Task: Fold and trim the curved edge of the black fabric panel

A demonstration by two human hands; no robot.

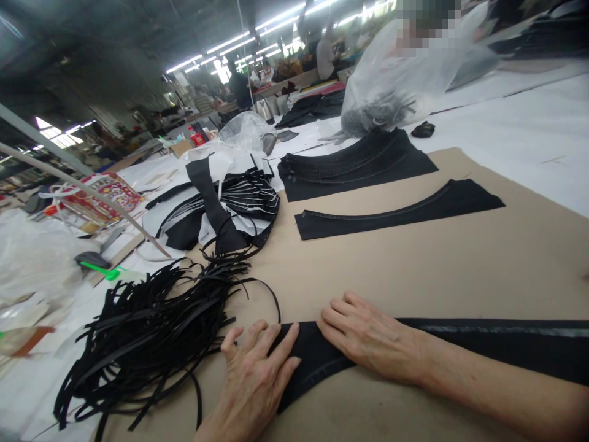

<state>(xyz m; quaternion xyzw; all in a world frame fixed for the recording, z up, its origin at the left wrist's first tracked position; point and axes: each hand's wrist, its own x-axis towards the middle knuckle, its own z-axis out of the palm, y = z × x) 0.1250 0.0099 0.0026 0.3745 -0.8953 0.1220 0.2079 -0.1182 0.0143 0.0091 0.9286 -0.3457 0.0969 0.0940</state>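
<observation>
A long black fabric piece (478, 347) lies across the brown board (414, 270) in front of me. Its left end is curved, and a shiny narrow strip runs along its upper edge to the right. My left hand (257, 371) rests on that left end, fingers spread apart over the cloth. Bent and held together, the fingers of my right hand (363, 334) press on the fabric's upper edge; the fingertips are partly hidden. Just left of my left hand lies a tangled heap of thin black strips (161, 331), one of them looping up to the fabric.
Farther back lie a single curved black piece (396, 215) and a stack of similar pieces (354, 162). Fanned black and white pieces (221, 202) lie back left, near a red patterned bag (103, 196). A clear plastic bag (381, 80) stands behind. People work in the background.
</observation>
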